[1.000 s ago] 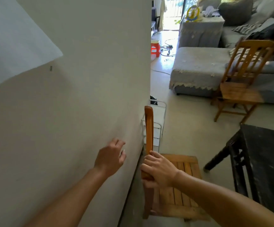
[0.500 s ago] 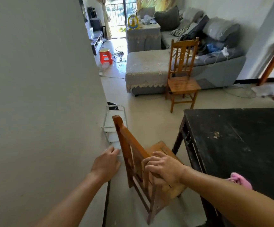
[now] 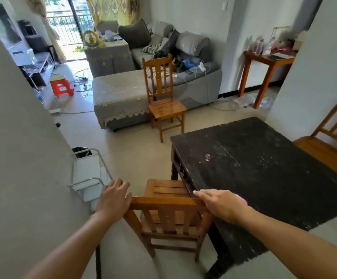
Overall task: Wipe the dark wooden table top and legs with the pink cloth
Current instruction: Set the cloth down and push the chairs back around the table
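Observation:
The dark wooden table (image 3: 264,168) fills the right half of the view, its top scuffed with pale marks. Its near leg (image 3: 220,248) and far left leg (image 3: 174,172) show. A bit of the pink cloth (image 3: 242,200) peeks out on the table top behind my right hand. A small wooden chair (image 3: 169,216) stands at the table's left side, seat partly under the edge. My left hand (image 3: 114,198) grips the left end of its top rail. My right hand (image 3: 222,206) lies on the right end, fingers stretched out.
A grey wall runs close on the left with a white wire rack (image 3: 87,174) against it. A second wooden chair (image 3: 165,101) stands before the grey sofa (image 3: 123,97). A third chair (image 3: 324,146) sits at the table's right. A red stool (image 3: 60,87) stands far left.
My view swung right from the wall to the table. The chair turned from side-on to face the table. My left hand left the wall and took the chair's rail.

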Motion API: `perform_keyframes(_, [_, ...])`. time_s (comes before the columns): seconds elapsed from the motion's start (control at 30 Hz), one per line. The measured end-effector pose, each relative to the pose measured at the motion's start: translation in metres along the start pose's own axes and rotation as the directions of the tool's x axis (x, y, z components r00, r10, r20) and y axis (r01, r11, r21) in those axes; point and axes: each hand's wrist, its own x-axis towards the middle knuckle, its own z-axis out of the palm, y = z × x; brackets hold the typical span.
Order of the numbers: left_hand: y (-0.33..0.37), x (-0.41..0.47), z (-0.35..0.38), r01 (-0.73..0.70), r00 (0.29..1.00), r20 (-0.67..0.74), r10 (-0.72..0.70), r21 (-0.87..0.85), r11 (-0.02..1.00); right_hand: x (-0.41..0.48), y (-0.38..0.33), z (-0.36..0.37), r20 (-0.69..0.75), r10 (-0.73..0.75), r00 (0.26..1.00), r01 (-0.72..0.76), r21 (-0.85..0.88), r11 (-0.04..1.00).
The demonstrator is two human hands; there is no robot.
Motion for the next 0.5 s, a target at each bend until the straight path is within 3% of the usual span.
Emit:
perform_keyframes(0.1, [-0.004, 0.012, 0.018, 0.017, 0.996, 0.09, -0.022, 0.051, 0.999, 0.018, -0.012, -0.009, -0.011, 0.103, 0.995, -0.102, 0.07, 0.992])
perform_keyframes(0.2, [-0.012, 0.016, 0.03, 0.037, 0.984, 0.174, -0.036, -0.005, 0.999, 0.045, -0.02, -0.002, 0.09, 0.282, 0.955, -0.294, 0.17, 0.94])
perform_keyframes(0.3, [-0.017, 0.019, 0.038, 0.04, 0.993, 0.115, -0.03, -0.078, 0.996, 0.058, -0.022, 0.003, 0.196, 0.435, 0.879, -0.465, 0.151, 0.872])
perform_keyframes(0.5, [-0.034, 0.028, 0.05, -0.149, 0.987, 0.046, 0.151, -0.054, 0.987, 0.049, -0.044, 0.015, 0.19, 0.535, 0.823, -0.56, 0.116, 0.821])
